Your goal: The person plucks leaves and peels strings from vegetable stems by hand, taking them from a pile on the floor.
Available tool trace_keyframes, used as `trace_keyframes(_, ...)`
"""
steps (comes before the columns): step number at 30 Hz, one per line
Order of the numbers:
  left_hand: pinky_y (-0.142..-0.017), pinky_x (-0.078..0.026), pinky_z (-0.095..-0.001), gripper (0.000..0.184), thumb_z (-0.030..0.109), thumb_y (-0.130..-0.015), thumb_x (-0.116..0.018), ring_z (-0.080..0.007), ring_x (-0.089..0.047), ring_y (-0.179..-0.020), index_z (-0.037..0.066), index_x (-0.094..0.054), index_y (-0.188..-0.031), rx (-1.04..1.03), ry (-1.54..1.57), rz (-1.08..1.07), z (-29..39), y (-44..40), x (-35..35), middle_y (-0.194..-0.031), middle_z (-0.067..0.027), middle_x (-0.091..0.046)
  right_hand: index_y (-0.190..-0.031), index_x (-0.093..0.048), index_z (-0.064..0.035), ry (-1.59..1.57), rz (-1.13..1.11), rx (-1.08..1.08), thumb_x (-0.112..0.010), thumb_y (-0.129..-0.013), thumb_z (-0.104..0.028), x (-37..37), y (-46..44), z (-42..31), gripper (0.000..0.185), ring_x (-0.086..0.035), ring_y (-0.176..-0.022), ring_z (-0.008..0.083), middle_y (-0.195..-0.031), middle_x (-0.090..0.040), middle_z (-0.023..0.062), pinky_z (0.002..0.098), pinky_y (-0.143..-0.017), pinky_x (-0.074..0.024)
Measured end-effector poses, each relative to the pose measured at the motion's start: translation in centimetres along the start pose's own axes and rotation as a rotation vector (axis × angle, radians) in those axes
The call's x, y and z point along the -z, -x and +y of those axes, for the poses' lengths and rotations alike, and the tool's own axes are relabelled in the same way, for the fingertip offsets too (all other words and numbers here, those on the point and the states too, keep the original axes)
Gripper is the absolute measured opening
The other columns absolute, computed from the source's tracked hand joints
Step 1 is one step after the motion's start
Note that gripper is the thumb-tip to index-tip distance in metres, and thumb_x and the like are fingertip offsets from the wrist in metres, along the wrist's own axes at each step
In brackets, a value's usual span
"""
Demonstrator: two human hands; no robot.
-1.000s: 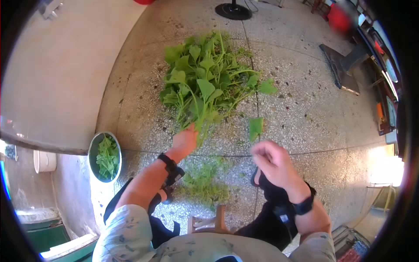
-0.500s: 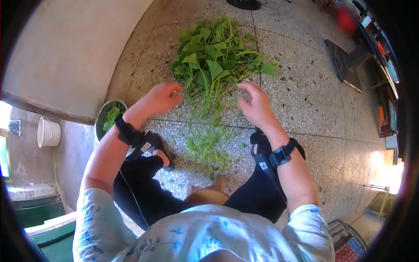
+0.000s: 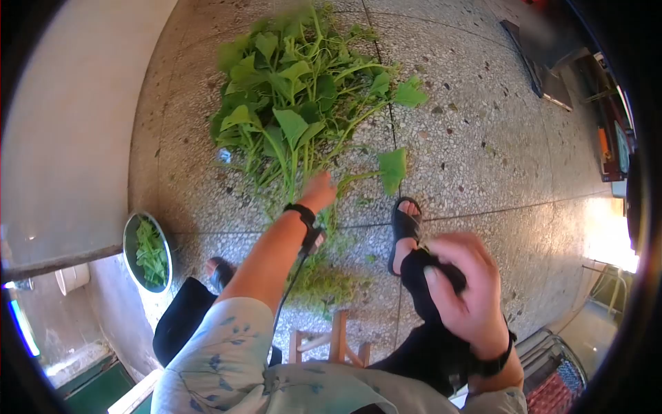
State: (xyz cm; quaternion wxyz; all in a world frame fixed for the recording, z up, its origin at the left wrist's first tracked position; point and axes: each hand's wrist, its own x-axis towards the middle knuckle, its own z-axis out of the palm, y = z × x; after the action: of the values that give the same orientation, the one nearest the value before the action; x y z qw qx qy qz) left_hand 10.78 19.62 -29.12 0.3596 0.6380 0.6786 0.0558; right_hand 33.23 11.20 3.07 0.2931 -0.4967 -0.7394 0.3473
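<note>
The left hand [image 3: 321, 192] is at the near end of a pile of leafy green stems [image 3: 289, 124]; its fingertips are hidden, so I cannot tell whether it grips any. The right hand [image 3: 472, 290] hangs raised over the right leg [image 3: 422, 297], fingers curled, with a modest gap between them and the thumb. The pile lies on the speckled floor [image 3: 476, 165], nearer its left edge than its right. Beside that left edge, a bowl [image 3: 168, 257] holds loose greens [image 3: 152, 252].
</note>
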Motion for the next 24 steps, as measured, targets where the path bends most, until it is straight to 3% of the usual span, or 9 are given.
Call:
trace_keyframes(2, -0.080, -0.041, -0.0417, 0.038, 0.024, -0.075, -0.058, -0.0339, -0.050, -0.098, 0.009, -0.048, -0.108, -0.028, -0.029, 0.041, 1.3, -1.1, -1.3, -0.107, -0.0184, -0.052, -0.095, -0.054, 0.0007, 0.008, -0.031, -0.061, -0.059, -0.068, 0.001, 0.7, 0.1, 0.8, 0.027, -0.056, -0.076, 0.0292, -0.088, -0.055, 0.0160, 0.0318, -0.068, -0.0452)
trace_keyframes(4, -0.085, -0.040, -0.0433, 0.055, 0.025, -0.081, -0.053, -0.0367, -0.039, -0.108, 0.015, -0.027, -0.129, 0.015, -0.287, -0.201, 3.1, -1.6, -1.2, -0.120, -0.0195, -0.039, -0.095, -0.053, 0.0008, 0.002, -0.057, -0.148, -0.060, -0.068, 0.000, 1.1, 0.1, 1.7, 0.027, -0.057, -0.072, 0.0292, -0.084, -0.056, 0.0153, 0.0326, -0.066, -0.0455)
trace_keyframes(7, -0.086, -0.038, -0.0449, 0.054, 0.025, -0.082, -0.053, -0.0382, -0.033, -0.113, 0.015, -0.027, -0.128, -0.007, -0.456, -0.153, 2.7, -2.3, -4.5, -0.119, -0.0191, -0.036, -0.090, -0.054, 0.0023, 0.052, -0.091, -0.189, -0.055, -0.067, 0.000, 0.9, -0.1, 1.9, 0.024, -0.053, -0.068, 0.0207, -0.080, -0.056, 0.0129, 0.0292, -0.064, -0.0441)
trace_keyframes(9, -0.079, -0.042, -0.0424, 0.044, 0.026, -0.081, -0.053, -0.0347, -0.045, -0.101, 0.012, -0.038, -0.120, -0.043, -0.513, -0.181, 3.1, -2.6, -5.3, -0.109, -0.0191, -0.045, -0.090, -0.054, 0.0014, 0.059, -0.085, -0.205, -0.056, -0.066, 0.000, 0.9, -0.1, 2.1, 0.024, -0.054, -0.067, 0.0217, -0.078, -0.057, 0.0124, 0.0297, -0.063, -0.0446)
trace_keyframes(11, -0.069, -0.046, -0.0406, 0.031, 0.022, -0.079, -0.056, -0.0300, -0.055, -0.082, 0.005, -0.050, -0.104, -0.051, -0.208, -0.415, 4.6, -1.8, -5.0, -0.088, -0.0172, -0.055, -0.091, -0.054, 0.0005, 0.032, -0.108, -0.216, -0.057, -0.067, -0.001, 1.1, 0.0, 1.9, 0.024, -0.056, -0.068, 0.0233, -0.078, -0.057, 0.0123, 0.0303, -0.062, -0.0447)
trace_keyframes(13, -0.061, -0.046, -0.0385, 0.022, 0.018, -0.077, -0.057, -0.0271, -0.057, -0.064, 0.001, -0.056, -0.092, -0.334, 0.149, -0.338, 6.2, 1.0, -5.0, -0.070, -0.0149, -0.057, -0.093, -0.053, 0.0003, 0.009, -0.141, -0.198, -0.058, -0.068, -0.002, 1.6, 0.2, 2.1, 0.026, -0.056, -0.068, 0.0268, -0.079, -0.056, 0.0138, 0.0323, -0.062, -0.0451)
trace_keyframes(17, -0.061, -0.046, -0.0353, 0.022, 0.016, -0.075, -0.057, -0.0227, -0.058, -0.065, 0.000, -0.057, -0.090, -0.411, 0.345, -0.247, 13.8, 6.4, 2.6, -0.069, -0.0145, -0.058, -0.097, -0.051, 0.0001, 0.074, -0.295, -0.202, -0.058, -0.072, -0.008, 1.8, 0.8, 2.3, 0.027, -0.055, -0.068, 0.0313, -0.078, -0.056, 0.0153, 0.0361, -0.060, -0.0445)
trace_keyframes(21, -0.059, -0.048, -0.0268, 0.016, 0.008, -0.080, -0.053, -0.0139, -0.059, -0.069, -0.002, -0.054, -0.093, -0.455, 0.651, -0.085, 17.4, 12.6, 11.6, -0.076, -0.0099, -0.059, -0.100, -0.049, 0.0009, 0.212, 0.145, 0.035, -0.058, -0.077, -0.014, -1.3, 0.1, 2.6, 0.029, -0.055, -0.070, 0.0335, -0.080, -0.056, 0.0175, 0.0352, -0.059, -0.0446)
trace_keyframes(24, -0.059, -0.048, -0.0233, 0.012, 0.003, -0.084, -0.048, -0.0114, -0.059, -0.071, -0.002, -0.052, -0.094, -0.446, 0.784, -0.033, 17.7, 18.0, 16.0, -0.081, -0.0079, -0.059, -0.103, -0.048, 0.0015, -0.241, 0.134, 0.012, -0.054, -0.082, -0.013, -4.1, -1.1, 0.7, 0.026, -0.058, -0.071, 0.0260, -0.081, -0.058, 0.0145, 0.0298, -0.061, -0.0462)
